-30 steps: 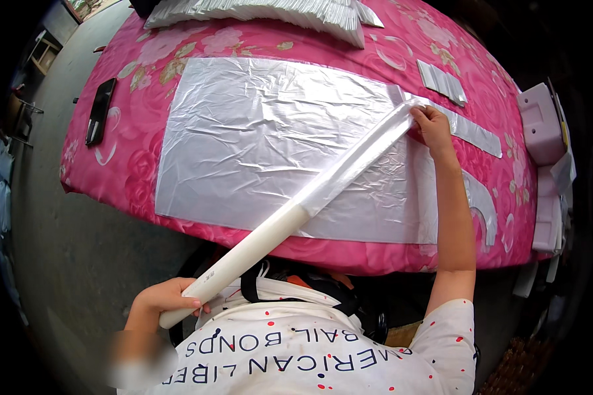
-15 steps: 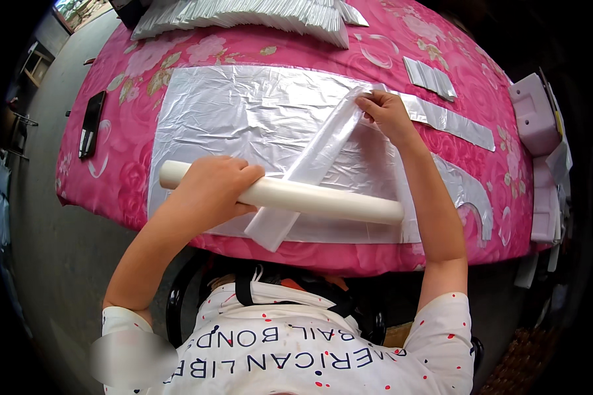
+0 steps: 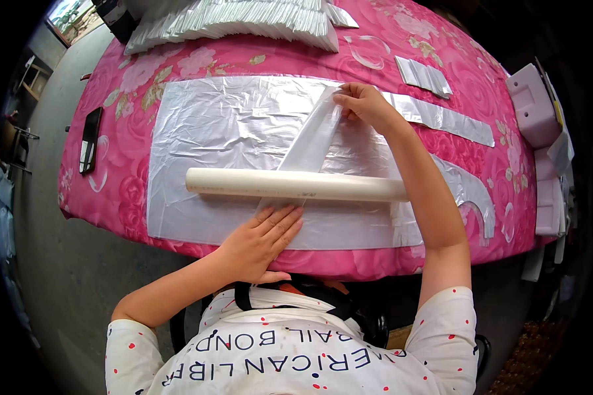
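Note:
A stack of silvery-white plastic sheeting (image 3: 217, 125) is spread on the table. Across it lies a white tube (image 3: 244, 182), its right end partly behind my right forearm. A folded strip of translucent plastic film (image 3: 310, 138) slants from the sheeting's far edge down under the tube. At the strip's far end my right hand (image 3: 366, 108) pinches it between thumb and fingers. My left hand (image 3: 260, 242) lies flat, palm down, just on the near side of the tube, fingers stretched over the strip's near end and holding nothing.
Folded white plastic pieces (image 3: 244, 25) form a long row at the far edge. A phone (image 3: 91, 141) lies at the left. Smaller folded pieces (image 3: 423, 76) and a silvery strip (image 3: 448, 122) lie at the right, beside white foam boxes (image 3: 532, 105). Pink floral cloth (image 3: 178, 62) covers the table.
My left hand has let go of the tube and come down flat on the near side. The tube now lies across the strip. My right hand has shifted slightly left, still pinching the strip.

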### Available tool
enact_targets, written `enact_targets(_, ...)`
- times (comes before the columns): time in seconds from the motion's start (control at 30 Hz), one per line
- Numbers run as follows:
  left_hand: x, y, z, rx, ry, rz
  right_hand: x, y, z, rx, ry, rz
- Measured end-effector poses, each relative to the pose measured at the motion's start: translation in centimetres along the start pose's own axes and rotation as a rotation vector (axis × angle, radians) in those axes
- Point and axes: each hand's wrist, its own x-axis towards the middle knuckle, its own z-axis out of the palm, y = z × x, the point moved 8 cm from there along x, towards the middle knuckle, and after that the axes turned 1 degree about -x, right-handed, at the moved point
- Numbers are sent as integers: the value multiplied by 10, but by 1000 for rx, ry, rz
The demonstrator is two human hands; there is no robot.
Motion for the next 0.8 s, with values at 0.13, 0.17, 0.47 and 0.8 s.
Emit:
enact_targets(0.13,-5,11,7,2,29,-42,-29,-21,-12,-191,259,-76)
enact_targets(0.17,-7,13,9,4,38,-56,-45,-28,6,-207,150,-150)
enact_targets(0.47,-7,22,15,54,22,-91,-157,-31,75,-728,114,-513)
enact_targets(0.8,-14,0,-12,-116,-137,202,-167,17,-71,-625,597,-137)
